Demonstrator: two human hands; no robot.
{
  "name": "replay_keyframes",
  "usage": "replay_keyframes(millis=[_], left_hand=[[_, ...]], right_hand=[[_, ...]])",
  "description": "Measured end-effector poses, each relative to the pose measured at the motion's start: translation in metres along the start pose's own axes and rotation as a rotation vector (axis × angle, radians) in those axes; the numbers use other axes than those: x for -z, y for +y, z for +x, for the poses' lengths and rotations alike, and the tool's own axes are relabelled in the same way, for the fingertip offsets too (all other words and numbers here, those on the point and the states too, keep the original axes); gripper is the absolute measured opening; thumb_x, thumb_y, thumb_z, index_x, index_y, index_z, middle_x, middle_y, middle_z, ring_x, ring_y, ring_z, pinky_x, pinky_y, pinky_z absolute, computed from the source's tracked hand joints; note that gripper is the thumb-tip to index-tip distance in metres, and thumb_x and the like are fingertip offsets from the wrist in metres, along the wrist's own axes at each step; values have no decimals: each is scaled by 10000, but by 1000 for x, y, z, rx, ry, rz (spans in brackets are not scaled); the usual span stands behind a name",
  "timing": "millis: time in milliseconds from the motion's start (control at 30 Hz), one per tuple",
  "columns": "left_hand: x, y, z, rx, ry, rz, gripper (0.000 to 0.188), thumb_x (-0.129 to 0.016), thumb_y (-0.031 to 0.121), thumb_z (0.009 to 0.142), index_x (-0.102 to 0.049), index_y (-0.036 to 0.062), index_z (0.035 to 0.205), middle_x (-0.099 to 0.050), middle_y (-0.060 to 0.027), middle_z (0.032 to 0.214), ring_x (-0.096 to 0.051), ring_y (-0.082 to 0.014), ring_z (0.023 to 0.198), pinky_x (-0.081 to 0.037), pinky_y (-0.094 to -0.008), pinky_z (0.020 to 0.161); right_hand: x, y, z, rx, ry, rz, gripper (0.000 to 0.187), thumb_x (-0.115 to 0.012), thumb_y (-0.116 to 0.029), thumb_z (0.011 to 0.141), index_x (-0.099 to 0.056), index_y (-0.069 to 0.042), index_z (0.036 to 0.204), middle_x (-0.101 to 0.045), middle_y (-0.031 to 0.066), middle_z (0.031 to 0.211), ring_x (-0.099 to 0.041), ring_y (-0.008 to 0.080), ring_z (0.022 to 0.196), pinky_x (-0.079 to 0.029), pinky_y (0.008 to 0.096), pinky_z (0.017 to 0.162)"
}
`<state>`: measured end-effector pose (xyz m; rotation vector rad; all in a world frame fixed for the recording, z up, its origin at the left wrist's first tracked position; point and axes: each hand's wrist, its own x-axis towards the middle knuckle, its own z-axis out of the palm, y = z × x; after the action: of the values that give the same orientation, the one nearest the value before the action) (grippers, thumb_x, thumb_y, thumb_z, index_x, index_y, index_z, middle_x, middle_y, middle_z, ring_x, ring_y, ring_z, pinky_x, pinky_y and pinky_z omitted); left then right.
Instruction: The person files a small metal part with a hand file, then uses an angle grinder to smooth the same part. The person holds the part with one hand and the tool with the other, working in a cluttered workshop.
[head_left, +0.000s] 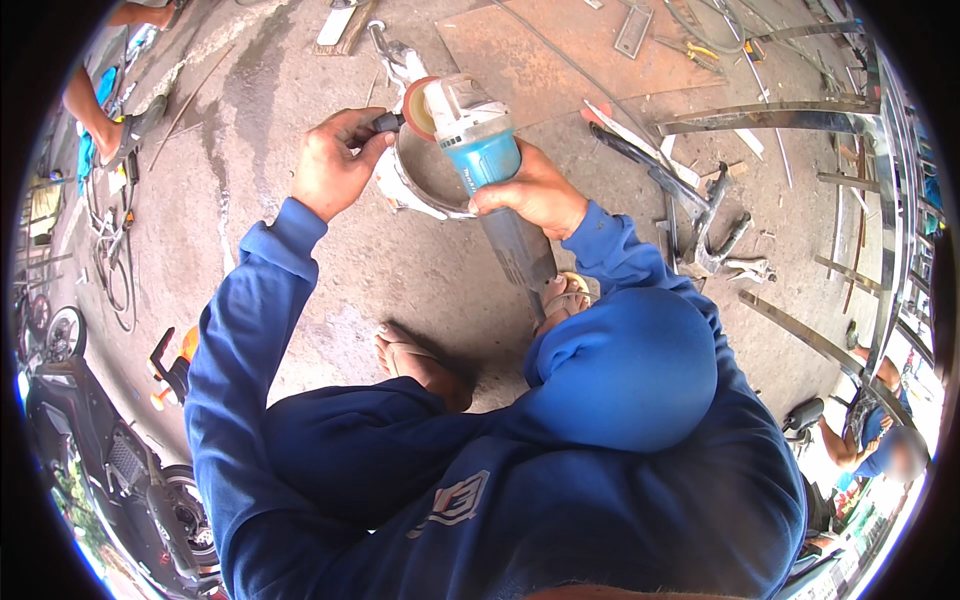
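My right hand (540, 195) is wrapped round the blue and dark body of an angle grinder (482, 155), with its cord end toward my foot. The grinder's reddish-brown disc (416, 108) faces my left hand (338, 160). Pinched between the thumb and fingers of that hand is a small dark block (388, 122), close against the disc. Whether the two touch, I cannot tell. Beneath the grinder lies a round white-rimmed container (408, 192), partly covered by the tool and my right hand. A bent metal part (395, 55) lies just beyond the disc.
A rusty metal sheet (570, 55) lies ahead on the concrete floor. To the right are a dark metal frame part (700, 215) and a rack of long metal bars (800, 120). Motorcycles (120, 470) stand at left. One person's leg (92, 115) and another person (880, 450) are nearby.
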<state>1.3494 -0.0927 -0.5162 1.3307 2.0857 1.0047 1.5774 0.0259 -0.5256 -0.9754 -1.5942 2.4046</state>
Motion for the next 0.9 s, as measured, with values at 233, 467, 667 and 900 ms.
replay_keyframes(millis=[233,467,667,900], left_hand=[[-3,-1,2,-35,11,-12,286,-742,74,817,-684,25,1094,-718,-113,857,-695,-164,769,-546,-297,697],[0,-2,3,-12,34,47,284,-741,74,815,-688,35,1092,-715,-109,842,-690,-156,757,-543,-292,698],[1,2,2,28,13,-10,274,-734,91,832,-685,18,1092,-716,-116,851,-681,-143,768,-536,-282,699],[0,1,1,147,-40,-146,291,-709,104,871,-658,-24,1127,-720,-109,905,-666,-120,826,-533,-268,745]], right_hand=[[0,0,-2,43,-12,8,622,-768,-52,626,-542,-7,1203,-636,97,1054,-610,206,978,-497,338,854],[-1,1,-1,19,5,-11,619,-769,-58,626,-547,-12,1202,-636,92,1056,-602,208,998,-488,339,873],[1,2,-1,12,-9,2,626,-770,-57,624,-542,-6,1206,-636,94,1048,-609,202,978,-498,338,852],[2,3,-2,34,0,-13,637,-772,-57,618,-537,2,1207,-633,100,1051,-609,204,977,-495,336,852]])
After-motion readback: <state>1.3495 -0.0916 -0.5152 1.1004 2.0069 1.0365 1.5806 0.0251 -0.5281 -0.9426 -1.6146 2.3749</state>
